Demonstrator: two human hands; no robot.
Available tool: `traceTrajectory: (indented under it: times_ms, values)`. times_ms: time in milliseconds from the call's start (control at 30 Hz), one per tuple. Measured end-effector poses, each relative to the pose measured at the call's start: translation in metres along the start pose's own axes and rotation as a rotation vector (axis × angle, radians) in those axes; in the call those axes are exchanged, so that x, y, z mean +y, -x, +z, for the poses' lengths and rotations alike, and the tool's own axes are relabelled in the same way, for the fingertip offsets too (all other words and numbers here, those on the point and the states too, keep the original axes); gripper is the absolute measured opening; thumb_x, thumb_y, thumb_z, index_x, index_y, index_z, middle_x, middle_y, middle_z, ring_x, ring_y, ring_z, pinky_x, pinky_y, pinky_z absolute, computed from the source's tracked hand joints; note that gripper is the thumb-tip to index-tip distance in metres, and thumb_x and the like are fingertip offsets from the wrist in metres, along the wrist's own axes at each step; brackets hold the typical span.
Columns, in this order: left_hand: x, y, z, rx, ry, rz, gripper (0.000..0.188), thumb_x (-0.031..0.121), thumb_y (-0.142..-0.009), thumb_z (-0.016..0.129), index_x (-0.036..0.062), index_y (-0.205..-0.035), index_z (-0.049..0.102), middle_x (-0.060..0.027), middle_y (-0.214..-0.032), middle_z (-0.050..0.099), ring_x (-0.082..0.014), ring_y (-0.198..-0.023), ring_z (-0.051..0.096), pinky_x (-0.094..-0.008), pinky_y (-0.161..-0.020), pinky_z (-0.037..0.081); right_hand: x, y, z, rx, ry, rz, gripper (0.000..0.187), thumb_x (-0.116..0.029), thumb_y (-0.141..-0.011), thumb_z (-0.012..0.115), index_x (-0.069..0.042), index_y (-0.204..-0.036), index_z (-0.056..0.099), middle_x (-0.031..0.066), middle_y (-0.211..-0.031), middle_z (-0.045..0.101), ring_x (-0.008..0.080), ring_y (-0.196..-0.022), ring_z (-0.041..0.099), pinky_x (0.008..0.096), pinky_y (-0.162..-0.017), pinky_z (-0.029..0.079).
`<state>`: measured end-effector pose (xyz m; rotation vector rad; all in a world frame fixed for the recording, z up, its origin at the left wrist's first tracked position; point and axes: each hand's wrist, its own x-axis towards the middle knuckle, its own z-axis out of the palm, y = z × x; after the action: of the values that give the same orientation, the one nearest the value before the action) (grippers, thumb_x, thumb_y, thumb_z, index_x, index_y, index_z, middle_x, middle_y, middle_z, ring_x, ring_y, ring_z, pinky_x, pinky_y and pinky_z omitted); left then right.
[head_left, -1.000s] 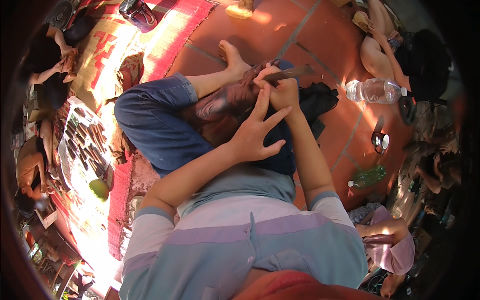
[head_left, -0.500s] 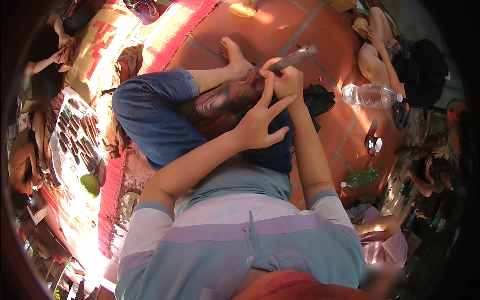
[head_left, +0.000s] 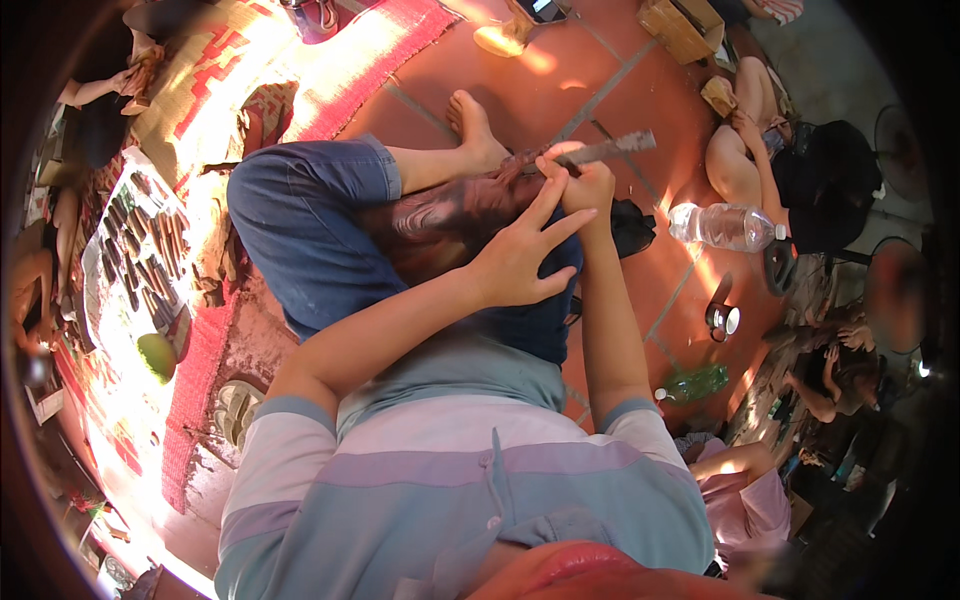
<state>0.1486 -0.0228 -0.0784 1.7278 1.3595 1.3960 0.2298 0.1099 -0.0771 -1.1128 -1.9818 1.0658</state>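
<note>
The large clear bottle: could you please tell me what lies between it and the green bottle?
In the head view, a small dark container with a white end is between them on the red tiles.

We see dark reddish-brown carved wood (head_left: 445, 220) with pale grey swirls, and a grey-brown tool (head_left: 612, 148). The jeans (head_left: 300, 215) are deep blue; the shirt (head_left: 440, 425) is grey-blue, banded white and lilac. We note terracotta tiles (head_left: 530, 90) lined with grey, a straw-coloured mat (head_left: 222, 75) with a red border and stepped red figures, a green plastic bottle (head_left: 697, 383) and a green fruit (head_left: 157, 357).
</note>
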Motion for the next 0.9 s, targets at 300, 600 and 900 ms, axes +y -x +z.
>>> traceTrajectory:
  times_ms: [300,600,900]
  values:
    - [-0.036,0.076,-0.055,-0.283,-0.607,-0.095,0.065,0.009,-0.075,0.07,0.0103,-0.136,0.049,-0.0227,-0.151,0.027,-0.0473,-0.139,0.024,-0.054,-0.111,0.026,0.011,0.034,-0.02,0.043,-0.607,0.21,0.011,-0.006,-0.088,0.067,-0.002,-0.098,0.066,0.0049,-0.091,0.065,0.0103,-0.076,0.063,0.0248,-0.072,0.056]
    - [-0.073,0.079,-0.115,0.202,0.047,-0.673,0.039,0.009,-0.086,0.064,0.0022,-0.123,0.059,-0.0179,-0.114,0.065,-0.0241,-0.105,0.065,-0.031,-0.092,0.049,-0.014,0.003,-0.009,-0.316,0.209,-0.299,0.008,-0.01,-0.084,0.062,-0.005,-0.09,0.064,0.0062,-0.081,0.064,0.0173,-0.081,0.065,0.0327,-0.074,0.05]
    - [-0.08,0.078,-0.107,0.096,-0.425,-0.406,0.029,0.013,-0.084,0.063,0.0064,-0.112,0.066,-0.0116,-0.104,0.068,-0.0303,-0.095,0.064,-0.0373,-0.086,0.049,-0.022,-0.035,-0.015,-0.557,0.181,-0.128,0.012,-0.017,-0.077,0.061,-0.006,-0.081,0.063,0.0078,-0.073,0.063,0.0225,-0.069,0.059,0.0329,-0.062,0.045]
